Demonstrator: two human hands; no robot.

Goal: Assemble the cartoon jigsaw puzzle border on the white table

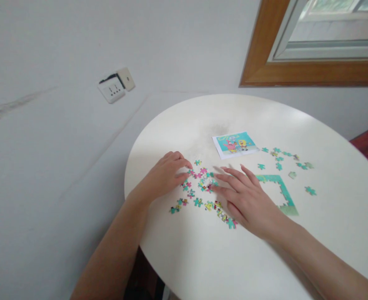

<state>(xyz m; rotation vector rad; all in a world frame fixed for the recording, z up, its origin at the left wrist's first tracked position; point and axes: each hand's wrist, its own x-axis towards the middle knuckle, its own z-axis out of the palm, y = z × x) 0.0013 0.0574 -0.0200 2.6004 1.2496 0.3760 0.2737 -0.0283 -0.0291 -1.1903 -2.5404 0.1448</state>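
My left hand (pixel 170 173) rests at the left of a loose pile of small jigsaw pieces, its fingers curled. A pink and teal puzzle piece (pixel 191 171) sits between its thumb and index fingertip. Palm down, my right hand (pixel 242 193) reaches over the pile from the right with its fingers spread. Its fingertips touch or hover just over the mixed pieces (pixel 206 183); which, I cannot tell. Partly hidden behind this hand is a joined puzzle border (pixel 284 191), teal with a green lower corner, its middle unfilled.
A printed reference picture (pixel 236 144) with cartoon figures lies beyond the hands on the round white table (pixel 184 121). Several loose teal pieces (pixel 278 166) are scattered to the right. Yellow pieces (pixel 209 206) lie nearer me. A wall with a socket (pixel 112 89) stands close on the left.
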